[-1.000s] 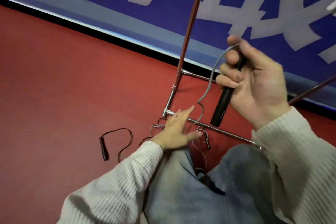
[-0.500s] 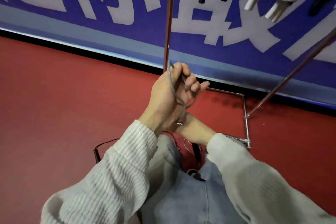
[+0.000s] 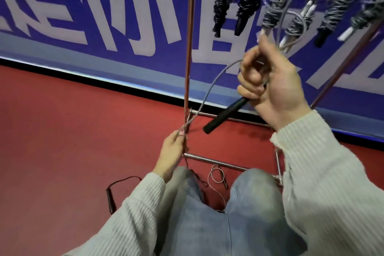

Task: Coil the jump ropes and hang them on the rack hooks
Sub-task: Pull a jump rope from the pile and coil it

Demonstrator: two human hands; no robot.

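I see my right hand [image 3: 272, 87] gripping a black handle [image 3: 225, 115], gray rope [image 3: 209, 91] running down to my left hand [image 3: 172, 151] pinching it (low, by the rack [image 3: 190, 48]), coiled ropes [image 3: 247, 4] hanging above.

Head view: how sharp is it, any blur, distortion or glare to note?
Head view: right hand and the hanging coiled ropes are smeared by motion blur; left hand, pinching the grey rope, is softer too; floor ropes read fairly crisp. Wide-angle bend tilts the rack pole and wall banner. Light is even, with faint shadows under the rack base; no strong glare.
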